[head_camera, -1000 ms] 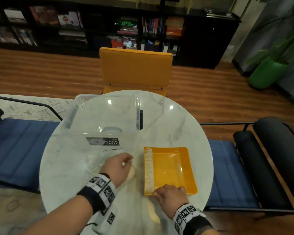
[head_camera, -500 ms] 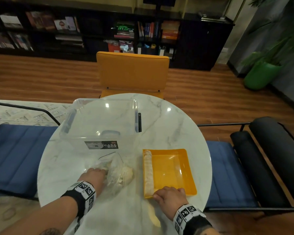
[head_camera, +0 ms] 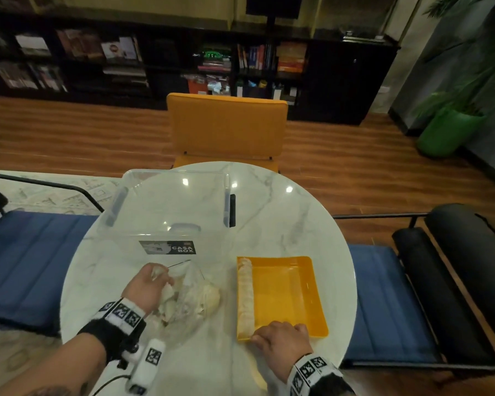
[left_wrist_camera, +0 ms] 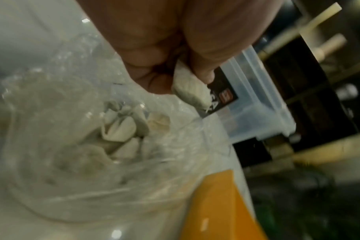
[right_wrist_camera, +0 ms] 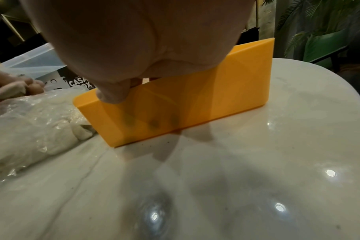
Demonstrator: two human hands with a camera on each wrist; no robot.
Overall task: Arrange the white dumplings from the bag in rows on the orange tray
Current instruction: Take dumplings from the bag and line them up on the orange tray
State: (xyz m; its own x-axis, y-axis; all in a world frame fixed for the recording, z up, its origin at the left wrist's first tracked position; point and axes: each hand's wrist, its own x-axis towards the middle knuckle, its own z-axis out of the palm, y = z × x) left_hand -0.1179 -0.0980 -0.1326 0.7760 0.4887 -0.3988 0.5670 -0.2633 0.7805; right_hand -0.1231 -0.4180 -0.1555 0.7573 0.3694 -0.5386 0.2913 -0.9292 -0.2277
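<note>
White, pleated dumpling point(left_wrist_camera: 190, 88) sits pinched in the left hand point(head_camera: 147, 287) above the crinkly clear bag point(head_camera: 189, 298). Right hand point(head_camera: 282, 342) grips the smooth orange tray point(head_camera: 303, 295) at its near rim; a row of dumplings point(head_camera: 245, 295) lines the tray's left wall.

Landmark: orange tray point(head_camera: 286, 292).
- Tray floor right of dumpling row point(head_camera: 245, 295): bare, open from above.
- Right hand point(head_camera: 282, 342) grips tray's near rim, blocks that edge.
- Left of tray: bag point(head_camera: 189, 298) just beside it; left hand point(head_camera: 145, 290) there.
- Beyond bag: clear box point(head_camera: 169, 212), walls upright.
- Bare surface point(head_camera: 283, 218) beyond tray, narrow strip to its right.
</note>
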